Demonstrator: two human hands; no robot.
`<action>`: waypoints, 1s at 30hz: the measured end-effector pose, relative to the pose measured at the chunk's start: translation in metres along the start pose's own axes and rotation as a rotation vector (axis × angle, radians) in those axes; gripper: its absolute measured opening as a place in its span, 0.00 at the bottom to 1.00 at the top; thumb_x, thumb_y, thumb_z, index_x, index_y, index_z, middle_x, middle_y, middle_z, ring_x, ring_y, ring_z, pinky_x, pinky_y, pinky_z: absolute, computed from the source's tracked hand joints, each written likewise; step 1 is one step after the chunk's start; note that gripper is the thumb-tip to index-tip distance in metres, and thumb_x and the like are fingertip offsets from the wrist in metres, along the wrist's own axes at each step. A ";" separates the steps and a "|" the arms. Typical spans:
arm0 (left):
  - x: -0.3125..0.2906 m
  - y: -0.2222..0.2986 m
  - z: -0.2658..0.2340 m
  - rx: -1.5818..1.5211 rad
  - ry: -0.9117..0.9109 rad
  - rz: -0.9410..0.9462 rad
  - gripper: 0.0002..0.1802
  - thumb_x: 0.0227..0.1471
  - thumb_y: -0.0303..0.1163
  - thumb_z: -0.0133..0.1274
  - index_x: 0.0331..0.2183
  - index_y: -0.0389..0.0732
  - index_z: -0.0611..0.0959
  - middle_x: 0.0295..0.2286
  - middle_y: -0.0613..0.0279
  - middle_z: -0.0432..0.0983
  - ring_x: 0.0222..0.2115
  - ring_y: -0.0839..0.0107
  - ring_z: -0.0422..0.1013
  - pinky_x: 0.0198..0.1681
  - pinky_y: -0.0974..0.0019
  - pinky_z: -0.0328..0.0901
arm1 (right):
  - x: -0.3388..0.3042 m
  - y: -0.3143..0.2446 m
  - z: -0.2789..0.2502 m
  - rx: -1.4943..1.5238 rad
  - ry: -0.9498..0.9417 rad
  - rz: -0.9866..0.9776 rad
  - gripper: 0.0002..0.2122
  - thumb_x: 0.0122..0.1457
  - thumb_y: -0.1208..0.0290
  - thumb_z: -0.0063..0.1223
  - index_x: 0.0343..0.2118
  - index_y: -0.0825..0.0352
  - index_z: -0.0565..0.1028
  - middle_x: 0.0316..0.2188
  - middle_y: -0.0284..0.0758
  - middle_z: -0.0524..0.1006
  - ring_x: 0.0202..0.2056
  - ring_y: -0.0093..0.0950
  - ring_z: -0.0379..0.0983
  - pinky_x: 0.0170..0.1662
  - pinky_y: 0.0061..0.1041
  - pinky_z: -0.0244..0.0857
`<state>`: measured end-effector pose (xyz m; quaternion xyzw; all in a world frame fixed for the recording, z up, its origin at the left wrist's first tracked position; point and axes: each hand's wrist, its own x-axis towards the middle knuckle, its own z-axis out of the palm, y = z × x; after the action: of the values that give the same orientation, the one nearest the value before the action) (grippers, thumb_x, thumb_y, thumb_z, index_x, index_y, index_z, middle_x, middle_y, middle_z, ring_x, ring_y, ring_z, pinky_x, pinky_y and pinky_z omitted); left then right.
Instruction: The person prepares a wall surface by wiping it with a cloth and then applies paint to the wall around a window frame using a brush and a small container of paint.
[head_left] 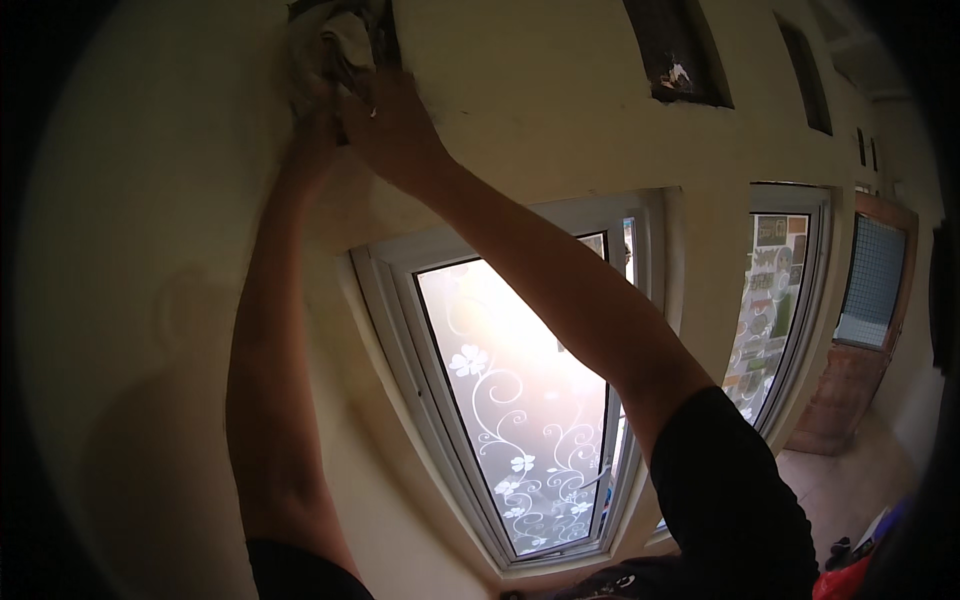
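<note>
Both my arms stretch up to a dark opening in the wall [385, 40] at the upper left. A crumpled pale sheet [345, 40], cloth or plastic, is bunched inside it; which of the two I cannot tell. My right hand [395, 125] is closed, its fingers bent against the lower part of the sheet. Close beside it, my left hand [318, 130] grips the sheet's lower left side, its fingers dim in the shade. The back of the opening is hidden by the sheet and my hands.
Below my arms stands a window [520, 420] with frosted, flower-patterned glass and a grey frame. Another narrow wall opening [680, 50] is at the upper right. Further right are a second window [770, 300] and a wooden door [865, 310]. Something red [845, 580] shows at the lower right.
</note>
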<state>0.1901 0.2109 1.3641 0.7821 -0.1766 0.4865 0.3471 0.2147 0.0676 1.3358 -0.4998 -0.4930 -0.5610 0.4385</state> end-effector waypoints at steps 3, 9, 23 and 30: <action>-0.063 0.015 0.004 -0.010 0.246 0.003 0.36 0.66 0.55 0.28 0.57 0.33 0.67 0.54 0.53 0.67 0.55 0.65 0.63 0.58 0.64 0.55 | -0.057 -0.017 -0.010 0.264 -0.043 0.174 0.19 0.62 0.63 0.49 0.51 0.71 0.69 0.54 0.46 0.64 0.55 0.35 0.64 0.54 0.32 0.62; -0.252 -0.022 0.069 -0.739 0.410 -0.265 0.35 0.64 0.60 0.29 0.46 0.39 0.75 0.43 0.61 0.72 0.47 0.69 0.66 0.53 0.62 0.57 | -0.213 -0.074 -0.047 0.604 -0.271 0.139 0.21 0.63 0.76 0.47 0.59 0.68 0.63 0.56 0.43 0.66 0.58 0.36 0.62 0.60 0.34 0.56; -0.798 -0.112 0.118 -0.932 0.327 -1.731 0.30 0.60 0.55 0.41 0.33 0.34 0.79 0.32 0.52 0.78 0.39 0.56 0.76 0.46 0.49 0.70 | -0.807 -0.041 -0.176 0.098 -1.777 0.833 0.18 0.58 0.57 0.49 0.37 0.70 0.78 0.38 0.51 0.78 0.42 0.49 0.75 0.46 0.45 0.68; -0.953 -0.086 0.084 -0.134 0.012 -2.015 0.23 0.60 0.47 0.45 0.32 0.33 0.79 0.29 0.50 0.80 0.33 0.57 0.77 0.39 0.54 0.72 | -0.929 -0.023 -0.346 -0.092 -2.117 1.323 0.20 0.59 0.55 0.49 0.40 0.70 0.79 0.38 0.49 0.79 0.41 0.46 0.76 0.47 0.41 0.69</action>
<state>-0.1461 0.1520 0.4662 0.5433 0.5412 -0.0406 0.6405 0.2553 -0.2733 0.4051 -0.8722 -0.2378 0.4274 0.0066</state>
